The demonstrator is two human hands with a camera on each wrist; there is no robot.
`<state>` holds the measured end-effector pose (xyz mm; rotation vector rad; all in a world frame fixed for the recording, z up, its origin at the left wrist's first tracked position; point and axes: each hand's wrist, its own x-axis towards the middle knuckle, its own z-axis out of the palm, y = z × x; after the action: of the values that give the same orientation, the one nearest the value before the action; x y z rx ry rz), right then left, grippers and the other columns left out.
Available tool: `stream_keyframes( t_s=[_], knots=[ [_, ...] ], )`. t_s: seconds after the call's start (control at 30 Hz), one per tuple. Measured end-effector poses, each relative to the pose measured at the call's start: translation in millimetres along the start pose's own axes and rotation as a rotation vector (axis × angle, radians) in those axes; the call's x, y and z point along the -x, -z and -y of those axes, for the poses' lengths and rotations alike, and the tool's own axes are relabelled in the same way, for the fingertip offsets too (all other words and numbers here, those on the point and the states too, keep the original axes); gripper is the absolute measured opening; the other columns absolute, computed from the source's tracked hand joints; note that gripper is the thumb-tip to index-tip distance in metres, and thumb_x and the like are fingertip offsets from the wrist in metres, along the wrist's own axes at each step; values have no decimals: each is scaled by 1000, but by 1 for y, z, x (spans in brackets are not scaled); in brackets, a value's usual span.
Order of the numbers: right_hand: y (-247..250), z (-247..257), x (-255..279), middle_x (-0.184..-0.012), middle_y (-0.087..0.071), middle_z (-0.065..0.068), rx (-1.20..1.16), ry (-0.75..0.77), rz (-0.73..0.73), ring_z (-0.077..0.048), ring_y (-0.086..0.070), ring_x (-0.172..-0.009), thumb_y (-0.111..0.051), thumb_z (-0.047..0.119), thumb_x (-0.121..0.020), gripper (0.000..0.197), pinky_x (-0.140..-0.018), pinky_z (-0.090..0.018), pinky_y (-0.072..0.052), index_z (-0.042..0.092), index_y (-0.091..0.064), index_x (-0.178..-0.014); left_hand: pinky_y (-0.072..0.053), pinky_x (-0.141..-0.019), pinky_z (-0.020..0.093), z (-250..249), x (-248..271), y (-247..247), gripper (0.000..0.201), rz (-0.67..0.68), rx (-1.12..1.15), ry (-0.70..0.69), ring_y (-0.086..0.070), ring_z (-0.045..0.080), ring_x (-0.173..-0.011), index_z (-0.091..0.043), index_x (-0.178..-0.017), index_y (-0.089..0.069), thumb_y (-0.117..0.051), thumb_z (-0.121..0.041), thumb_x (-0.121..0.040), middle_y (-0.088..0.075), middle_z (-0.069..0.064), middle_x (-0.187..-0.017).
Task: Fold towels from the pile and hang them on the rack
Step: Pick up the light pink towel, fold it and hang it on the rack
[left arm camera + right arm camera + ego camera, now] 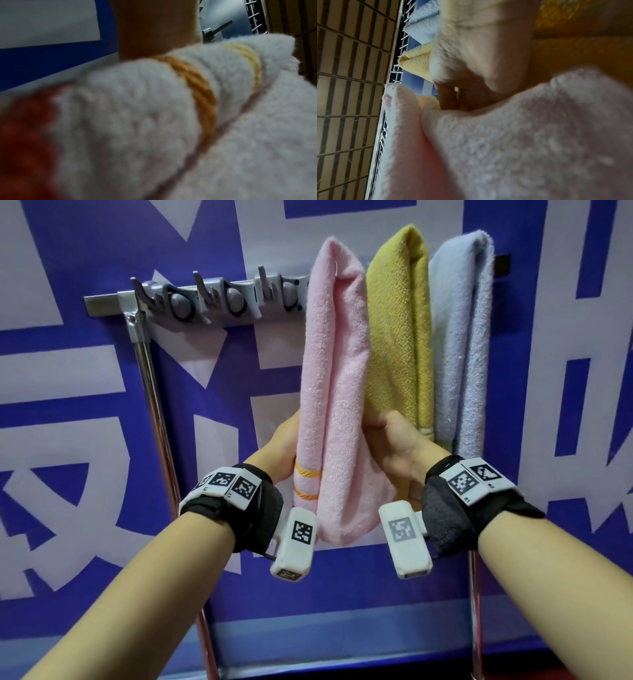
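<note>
A pink towel [335, 371] with two orange stripes near its end hangs folded over the rack bar [102, 304]. My left hand [282, 445] grips the towel's lower left side, its fingers hidden behind the cloth. My right hand [394, 440] holds the lower right side with curled fingers. Close up in the left wrist view, the striped pink towel [137, 121] fills the frame. The right wrist view shows my right hand [479, 47] pressed against the pink towel [522, 142].
A yellow towel [397, 337] and a light blue towel [459, 337] hang to the right of the pink one. Grey hooks [205, 299] line the bar's left part. A steel upright [154, 412] runs down at left. A blue and white wall stands close behind.
</note>
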<state>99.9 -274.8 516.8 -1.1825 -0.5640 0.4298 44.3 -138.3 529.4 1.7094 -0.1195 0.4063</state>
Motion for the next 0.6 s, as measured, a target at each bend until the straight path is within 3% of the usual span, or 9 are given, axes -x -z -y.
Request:
stream_keyframes(
  t_s=[0.13,0.2,0.23,0.3,0.33,0.43,0.47,0.6],
  knots=[
    [1,-7,-6,-111,-65,-19,52,13,-62,-31,-59,-109,-50,25,-92,33,-103,-42,-43,0,-64,-109,-52,-83,27,1,-1,3,11,7,-75,-25,-61,13,-85,-15,-89,-61,-54,-21,-95,-64,-1,-86],
    [4,-11,-11,-112,-66,-19,79,44,-106,-32,-61,-108,-53,26,-91,34,-100,-40,-47,1,-64,-110,-51,-94,39,4,-8,6,25,1,-68,-16,-65,20,-98,-12,-102,-66,-57,-34,-91,-69,4,-102],
    [6,-12,-12,-99,-71,-15,112,79,-123,-27,-65,-96,-52,22,-92,25,-89,-34,-54,4,-66,-101,-50,-96,44,10,-15,10,34,3,-68,12,-64,22,-104,-12,-109,-65,-59,-40,-90,-69,6,-110],
    [14,-12,-14,-69,-72,-3,117,131,-143,-14,-68,-67,-50,11,-93,18,-65,-22,-56,10,-66,-85,-47,-99,49,29,-34,16,47,55,-94,48,-61,26,-113,-11,-120,-60,-59,-46,-89,-65,10,-120],
    [16,-11,-13,-63,-71,0,104,161,-164,-12,-67,-62,-51,9,-93,18,-64,-22,-56,11,-66,-83,-48,-97,48,28,-28,13,47,62,-108,40,-61,25,-114,-12,-122,-59,-57,-47,-90,-65,9,-121],
    [25,-13,-16,-67,-73,1,93,245,-227,-12,-68,-70,-58,11,-90,11,-78,-26,-54,10,-69,-90,-53,-82,25,26,-16,6,36,67,-169,19,-65,12,-101,-15,-116,-60,-50,-42,-95,-68,0,-112],
    [25,-15,-17,-70,-73,1,87,260,-236,-11,-68,-71,-58,13,-91,11,-79,-26,-54,11,-69,-91,-51,-77,23,33,-18,4,33,29,-171,25,-64,11,-95,-13,-114,-59,-48,-39,-96,-67,0,-109],
    [18,-26,-22,-84,-73,-4,80,242,-276,-18,-67,-84,-52,25,-95,20,-86,-33,-54,17,-69,-90,-52,-91,39,56,-32,-1,39,-103,-103,100,-64,20,-101,-15,-109,-62,-47,-46,-91,-67,8,-113]
  ],
)
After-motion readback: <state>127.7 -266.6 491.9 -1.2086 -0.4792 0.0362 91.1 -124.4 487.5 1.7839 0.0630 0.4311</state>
